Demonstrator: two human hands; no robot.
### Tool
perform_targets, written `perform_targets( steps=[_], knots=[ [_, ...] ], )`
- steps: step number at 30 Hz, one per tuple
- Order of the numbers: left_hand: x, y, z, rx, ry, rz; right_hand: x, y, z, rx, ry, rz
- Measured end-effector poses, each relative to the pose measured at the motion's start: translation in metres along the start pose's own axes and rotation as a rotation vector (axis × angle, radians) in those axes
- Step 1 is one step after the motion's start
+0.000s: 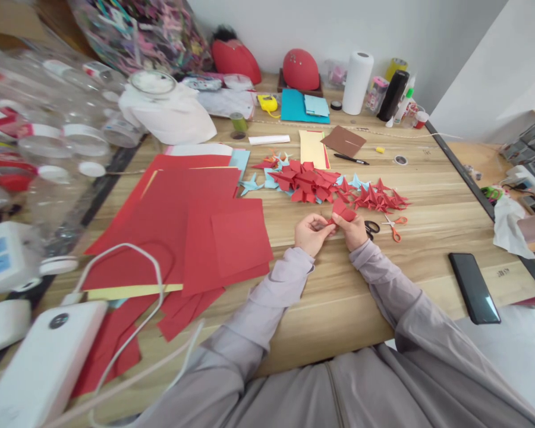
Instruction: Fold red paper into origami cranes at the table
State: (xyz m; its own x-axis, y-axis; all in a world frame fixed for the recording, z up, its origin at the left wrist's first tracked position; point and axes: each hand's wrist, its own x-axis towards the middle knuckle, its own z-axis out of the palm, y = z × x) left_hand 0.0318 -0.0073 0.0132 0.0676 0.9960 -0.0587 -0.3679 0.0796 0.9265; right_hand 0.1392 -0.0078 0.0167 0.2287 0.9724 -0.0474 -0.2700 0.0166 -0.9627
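Note:
Between my two hands is a small folded piece of red paper point(344, 210), held up just above the table. My left hand point(311, 233) pinches its left end between thumb and fingers. My right hand point(353, 229) grips the other side, the thumb pressed on the paper. Right behind the hands lies a pile of folded red paper pieces point(305, 181) with some light blue ones among them. Pointed red folded shapes point(381, 196) spread to the right of it. Black-handled scissors point(371, 228), partly hidden by my right hand, and orange-handled scissors point(396, 227) lie close by.
Red paper sheets point(160, 220) cover the table's left side. A white power bank point(44, 368) with a cable sits front left, and a phone point(474, 288) front right. Plastic bottles point(62, 131) crowd the far left. A black pen point(351, 159) and brown paper point(344, 141) lie behind the pile.

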Motion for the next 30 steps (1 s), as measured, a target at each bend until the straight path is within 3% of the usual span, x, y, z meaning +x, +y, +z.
perform_targets(
  steps=[4, 11, 15, 20, 30],
  knots=[
    [-0.001, 0.0, 0.001, 0.011, -0.022, -0.017, 0.005, 0.005, 0.0, 0.066, 0.086, 0.03],
    [0.003, -0.001, -0.003, 0.067, 0.017, 0.007, 0.009, 0.0, -0.004, 0.143, 0.08, 0.025],
    [0.007, -0.003, -0.005, 0.063, 0.092, 0.103, 0.008, 0.003, -0.005, 0.064, 0.074, -0.01],
    [0.01, -0.006, -0.008, 0.099, 0.058, 0.079, 0.005, 0.007, -0.005, -0.052, 0.047, -0.088],
    [0.011, 0.0, -0.013, 0.118, 0.041, 0.059, 0.003, 0.002, -0.007, -0.18, -0.042, -0.044]
  ],
)
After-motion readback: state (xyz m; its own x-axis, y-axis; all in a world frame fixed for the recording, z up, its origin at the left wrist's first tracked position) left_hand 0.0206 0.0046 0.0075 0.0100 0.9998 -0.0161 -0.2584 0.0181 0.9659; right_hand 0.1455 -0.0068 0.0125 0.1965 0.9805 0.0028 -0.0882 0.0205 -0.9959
